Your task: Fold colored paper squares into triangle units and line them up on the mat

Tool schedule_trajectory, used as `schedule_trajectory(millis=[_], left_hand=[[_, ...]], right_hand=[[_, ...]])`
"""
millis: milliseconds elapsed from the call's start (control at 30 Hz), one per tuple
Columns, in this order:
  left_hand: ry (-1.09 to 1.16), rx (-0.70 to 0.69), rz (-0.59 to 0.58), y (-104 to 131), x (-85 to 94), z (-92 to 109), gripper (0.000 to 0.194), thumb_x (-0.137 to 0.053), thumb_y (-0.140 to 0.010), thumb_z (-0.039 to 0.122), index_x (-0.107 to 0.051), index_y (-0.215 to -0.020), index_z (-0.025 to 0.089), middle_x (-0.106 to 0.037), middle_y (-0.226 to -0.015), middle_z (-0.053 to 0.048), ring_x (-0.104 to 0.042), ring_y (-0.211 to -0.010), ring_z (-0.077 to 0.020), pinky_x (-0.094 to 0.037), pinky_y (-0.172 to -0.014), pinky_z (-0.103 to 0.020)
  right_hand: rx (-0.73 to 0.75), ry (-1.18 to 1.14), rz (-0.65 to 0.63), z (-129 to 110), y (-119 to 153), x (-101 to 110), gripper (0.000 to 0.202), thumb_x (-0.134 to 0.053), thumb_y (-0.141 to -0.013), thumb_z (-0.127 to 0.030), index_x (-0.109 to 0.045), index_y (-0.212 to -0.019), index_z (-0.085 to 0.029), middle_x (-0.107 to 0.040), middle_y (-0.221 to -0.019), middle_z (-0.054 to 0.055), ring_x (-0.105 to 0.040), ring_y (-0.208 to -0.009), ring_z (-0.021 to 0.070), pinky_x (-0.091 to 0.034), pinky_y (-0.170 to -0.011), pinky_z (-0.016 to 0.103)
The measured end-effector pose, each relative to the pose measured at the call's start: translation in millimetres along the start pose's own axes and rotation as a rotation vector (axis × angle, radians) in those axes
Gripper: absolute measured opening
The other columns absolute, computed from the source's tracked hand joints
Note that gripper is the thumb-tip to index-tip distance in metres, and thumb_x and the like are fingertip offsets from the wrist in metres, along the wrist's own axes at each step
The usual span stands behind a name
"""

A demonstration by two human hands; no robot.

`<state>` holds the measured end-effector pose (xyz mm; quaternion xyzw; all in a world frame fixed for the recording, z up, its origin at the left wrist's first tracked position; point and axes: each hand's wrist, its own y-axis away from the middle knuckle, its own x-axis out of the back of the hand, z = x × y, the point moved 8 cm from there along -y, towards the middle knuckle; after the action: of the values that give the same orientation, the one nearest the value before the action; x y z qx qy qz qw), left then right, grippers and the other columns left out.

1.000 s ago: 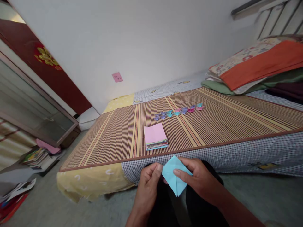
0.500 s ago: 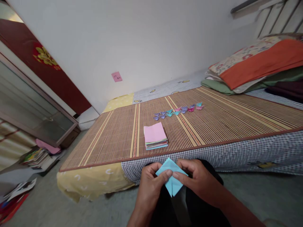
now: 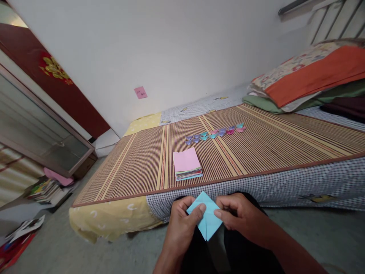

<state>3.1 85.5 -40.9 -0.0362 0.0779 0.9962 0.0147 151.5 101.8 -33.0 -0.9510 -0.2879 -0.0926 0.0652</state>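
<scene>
A light-blue sheet of origami paper (image 3: 209, 219), folded into a diamond with a slit near its lower point, is held above my lap. My left hand (image 3: 184, 224) pinches its left side, the thumb lying flat on the upper face. At the right corner, my right hand (image 3: 239, 215) grips the edge between thumb and curled fingers. Beyond my hands, a stack of coloured paper (image 3: 186, 161) with a pink sheet on top lies on the striped mat. Two rows of small folded paper pieces (image 3: 213, 134) in purple, blue and pink are farther back.
The striped mat (image 3: 142, 163) covers a bed, whose checked and yellow sheet (image 3: 114, 219) hangs over the front edge. Folded bedding with an orange pillow (image 3: 316, 76) is piled at the right. A pink note (image 3: 140, 92) is on the wall. Books (image 3: 47, 190) stand low at the left.
My right thumb has slid from the middle of the blue paper out to its right corner. My left hand keeps its hold, and the paper has shifted slightly.
</scene>
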Motion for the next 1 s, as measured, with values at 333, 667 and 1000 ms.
schedule_trajectory(millis=[333,667,1000], left_hand=[[-0.145,0.032,-0.137,1,-13.6,1,0.039,-0.080,-0.076,0.044,-0.054,-0.065,0.017,-0.042,-0.059,0.004,-0.033,-0.055,-0.0088,-0.028,-0.051,-0.022],[-0.176,-0.019,-0.036,-5,-4.9,4,0.031,-0.083,-0.070,0.029,-0.056,-0.062,0.017,-0.047,-0.056,0.005,-0.038,-0.053,-0.0085,-0.030,-0.048,-0.021],[0.222,-0.110,-0.172,-4,-18.2,7,0.062,-0.080,-0.084,0.034,-0.058,-0.140,0.022,-0.079,-0.088,-0.008,-0.072,-0.065,-0.0151,-0.046,-0.061,-0.021]], right_hand=[[0.012,-0.200,0.171,7,-16,8,0.028,-0.069,-0.086,-0.043,-0.061,-0.080,-0.017,-0.050,-0.068,-0.004,-0.046,-0.062,0.0122,-0.037,-0.056,0.024],[-0.015,-0.062,0.071,1,-10,8,0.015,-0.067,-0.088,-0.028,-0.066,-0.079,-0.017,-0.050,-0.063,-0.005,-0.043,-0.059,0.0105,-0.031,-0.053,0.023],[0.077,-0.497,0.322,15,-22,25,0.023,-0.083,-0.079,-0.038,-0.069,-0.084,-0.021,-0.071,-0.084,0.002,-0.069,-0.081,0.0185,-0.055,-0.077,0.029]])
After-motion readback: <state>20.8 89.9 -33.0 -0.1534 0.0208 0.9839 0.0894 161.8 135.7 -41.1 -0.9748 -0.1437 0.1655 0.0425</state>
